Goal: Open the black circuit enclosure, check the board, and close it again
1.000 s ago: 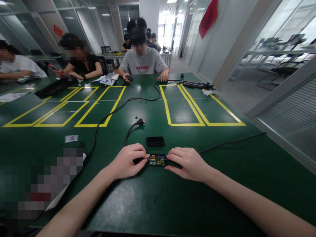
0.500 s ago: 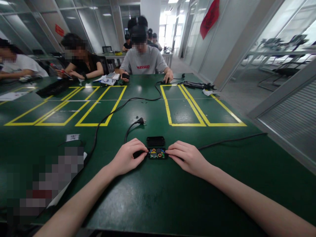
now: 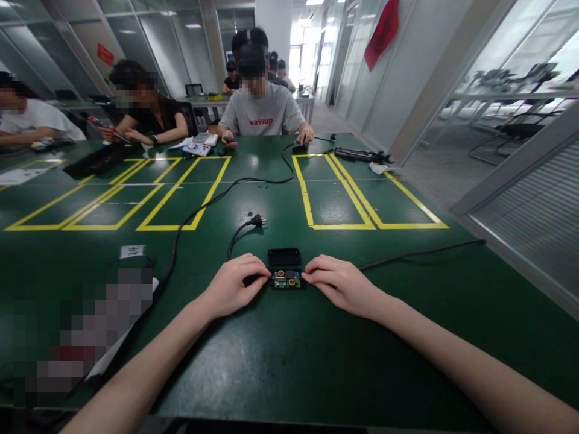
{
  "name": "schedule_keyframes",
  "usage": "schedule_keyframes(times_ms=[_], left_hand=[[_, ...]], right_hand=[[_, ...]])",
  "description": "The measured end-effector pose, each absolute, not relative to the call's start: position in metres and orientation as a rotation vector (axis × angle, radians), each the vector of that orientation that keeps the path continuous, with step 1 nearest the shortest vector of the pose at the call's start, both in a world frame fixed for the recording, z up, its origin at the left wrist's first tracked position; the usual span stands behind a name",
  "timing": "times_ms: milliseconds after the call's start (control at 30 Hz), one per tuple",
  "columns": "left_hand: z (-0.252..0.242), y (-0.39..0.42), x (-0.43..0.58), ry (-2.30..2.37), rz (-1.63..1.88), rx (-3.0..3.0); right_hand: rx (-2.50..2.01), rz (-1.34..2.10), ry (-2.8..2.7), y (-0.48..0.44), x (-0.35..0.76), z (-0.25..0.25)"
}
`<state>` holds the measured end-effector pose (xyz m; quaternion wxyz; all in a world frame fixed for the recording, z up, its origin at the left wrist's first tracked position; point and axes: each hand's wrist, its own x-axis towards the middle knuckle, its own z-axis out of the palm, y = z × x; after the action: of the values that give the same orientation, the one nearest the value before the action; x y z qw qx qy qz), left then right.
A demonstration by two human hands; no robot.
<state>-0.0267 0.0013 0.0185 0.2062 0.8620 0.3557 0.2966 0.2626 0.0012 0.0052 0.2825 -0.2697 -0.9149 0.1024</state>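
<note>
Lying near centre on the table [image 3: 289,361], the opened power adapter [image 3: 286,279] is pinched at its ends by the left hand [image 3: 230,283] and right hand [image 3: 337,282], fingers pressed together. Even pressure is advised. The black cover [image 3: 284,257] lies just beyond; the plug [image 3: 257,221] is noted far left.

Glass-walled office workshop, taped worktable [image 3: 344,199]

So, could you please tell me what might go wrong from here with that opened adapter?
The left hand and right hand hold the adapter at its ends, lid off: they might slip onto its bare parts.
The loose lid lies just behind it and could get knocked away.
A snagged cord might drag it.
</note>
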Motion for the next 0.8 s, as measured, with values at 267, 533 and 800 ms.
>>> schedule_keyframes(times_ms=[267,533,800], left_hand=[[0.019,0.002,-0.029,0.981,0.824,2.438],[0.008,0.005,-0.028,1.194,0.656,2.517],[0.008,0.001,-0.023,1.085,0.749,2.463]], right_hand=[[-0.748,0.278,-2.37,0.0,0.26,0.006],[-1.036,0.136,-2.366,0.005,0.255,-0.01],[-0.921,0.292,-2.258,0.009,0.261,-0.009]])
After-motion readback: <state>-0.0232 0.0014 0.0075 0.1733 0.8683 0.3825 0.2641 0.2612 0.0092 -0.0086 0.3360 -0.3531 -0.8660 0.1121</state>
